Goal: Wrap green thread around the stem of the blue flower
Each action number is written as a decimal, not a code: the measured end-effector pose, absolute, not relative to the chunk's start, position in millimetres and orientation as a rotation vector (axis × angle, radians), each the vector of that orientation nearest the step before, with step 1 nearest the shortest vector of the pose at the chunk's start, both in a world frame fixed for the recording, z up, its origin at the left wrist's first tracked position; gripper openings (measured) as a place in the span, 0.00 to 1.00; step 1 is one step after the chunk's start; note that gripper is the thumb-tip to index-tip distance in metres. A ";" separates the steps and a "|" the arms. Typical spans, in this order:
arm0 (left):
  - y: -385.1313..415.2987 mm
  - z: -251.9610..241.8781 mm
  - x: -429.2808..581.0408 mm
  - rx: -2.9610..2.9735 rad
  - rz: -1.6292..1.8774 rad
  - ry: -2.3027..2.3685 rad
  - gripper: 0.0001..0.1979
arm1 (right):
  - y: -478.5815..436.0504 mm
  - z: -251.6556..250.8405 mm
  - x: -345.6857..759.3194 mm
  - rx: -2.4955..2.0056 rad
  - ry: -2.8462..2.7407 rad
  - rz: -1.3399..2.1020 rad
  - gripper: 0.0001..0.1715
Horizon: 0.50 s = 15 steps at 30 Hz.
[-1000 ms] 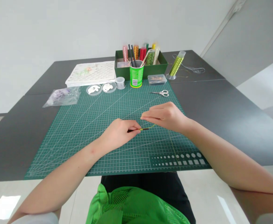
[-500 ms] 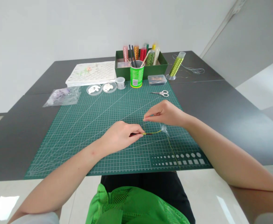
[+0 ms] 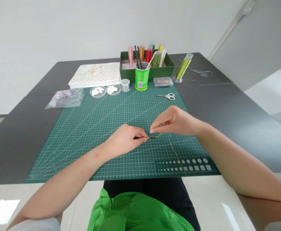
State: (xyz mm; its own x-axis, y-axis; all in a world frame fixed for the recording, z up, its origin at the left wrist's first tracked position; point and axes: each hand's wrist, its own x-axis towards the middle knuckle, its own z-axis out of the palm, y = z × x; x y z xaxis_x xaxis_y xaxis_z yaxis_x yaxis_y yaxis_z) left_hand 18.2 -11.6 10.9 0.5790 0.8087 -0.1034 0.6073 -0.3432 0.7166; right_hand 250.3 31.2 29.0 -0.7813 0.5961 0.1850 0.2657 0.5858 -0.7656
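My left hand (image 3: 128, 138) lies low over the green cutting mat (image 3: 82, 138), thumb and forefinger closed on a thin dark stem (image 3: 152, 138) with yellow-green thread around it. The stem runs to the right and bends up as a yellow-green stalk (image 3: 159, 135), its far end hidden behind my right hand (image 3: 173, 121). That hand is pinched just above the stem; the fine thread at its fingertips barely shows. A loose length of yellow-green thread (image 3: 173, 150) trails down the mat to its front edge.
Behind my hands lie scissors (image 3: 166, 96), two dishes of white pieces (image 3: 98, 91) and a lidded jar (image 3: 125, 85). A green can (image 3: 141, 78) stands before a green box (image 3: 127, 75) of thread spools. Further out are a plastic bag (image 3: 65, 98), a white board (image 3: 76, 80) and a yellow-green spool (image 3: 183, 68).
My right hand has dropped toward the stem and shifted slightly right, still pinched. It now covers the pale translucent piece seen earlier at the stalk's end. My left hand has barely moved.
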 end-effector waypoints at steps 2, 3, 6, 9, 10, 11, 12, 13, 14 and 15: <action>-11.4 11.3 18.4 2.065 0.357 1.156 0.06 | 27.9 29.9 249.2 -0.665 -2.408 1.038 0.13; -11.5 11.3 18.4 2.066 0.353 1.164 0.06 | 26.5 30.3 248.5 -0.655 -2.412 1.035 0.13; -12.4 10.9 18.7 2.082 0.340 1.174 0.08 | 24.0 30.8 246.5 -0.619 -2.429 1.036 0.12; -13.1 9.9 19.1 2.083 0.350 1.158 0.07 | 25.0 30.1 246.0 -0.622 -2.435 0.976 0.12; -13.2 9.8 19.2 2.080 0.355 1.149 0.06 | 26.1 29.3 246.3 -0.637 -2.433 0.942 0.13; -13.3 9.8 19.3 2.078 0.359 1.141 0.05 | 27.6 28.3 246.8 -0.657 -2.430 0.906 0.13; -13.4 10.0 19.3 2.079 0.361 1.137 0.05 | 29.2 27.1 247.3 -0.679 -2.425 0.873 0.13; -13.6 10.4 19.3 2.084 0.362 1.133 0.05 | 30.9 25.8 247.9 -0.702 -2.418 0.845 0.13; -13.9 10.8 19.3 2.092 0.364 1.128 0.05 | 32.6 24.6 248.6 -0.722 -2.411 0.823 0.13; -14.3 11.2 19.2 2.100 0.369 1.120 0.05 | 34.2 23.5 249.1 -0.738 -2.405 0.808 0.13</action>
